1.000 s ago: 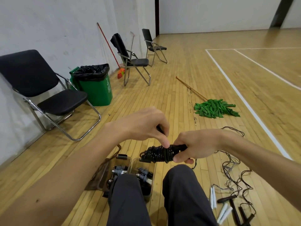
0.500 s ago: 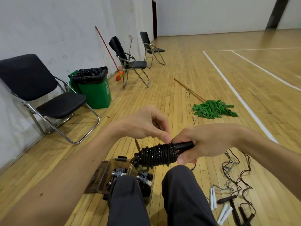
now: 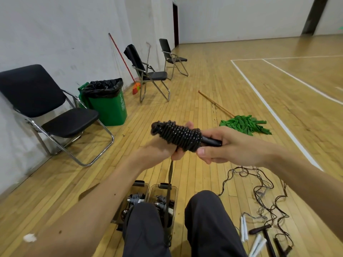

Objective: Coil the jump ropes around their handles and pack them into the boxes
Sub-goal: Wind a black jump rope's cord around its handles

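Observation:
A black jump rope (image 3: 178,136) is coiled tightly around its handles and held level at chest height. My right hand (image 3: 226,147) grips the bare handle end on the right. My left hand (image 3: 163,151) lies under the coil, palm up, its fingers pinching a loose black end that hangs straight down toward my knees. Two clear plastic boxes (image 3: 137,186) (image 3: 174,190) stand on the floor between my legs, each holding coiled ropes. Loose ropes (image 3: 259,193) with white and black handles (image 3: 259,240) lie tangled on the floor at the right.
A black folding chair (image 3: 55,112) stands at the left by the wall, with a green bin (image 3: 107,102) beside it. Two more chairs and a broom are farther back. A green mop (image 3: 243,123) lies on the wooden floor ahead.
The coiled rope rose higher. My left hand went from pinching on top of the coil to underneath it, and a loose end now hangs down.

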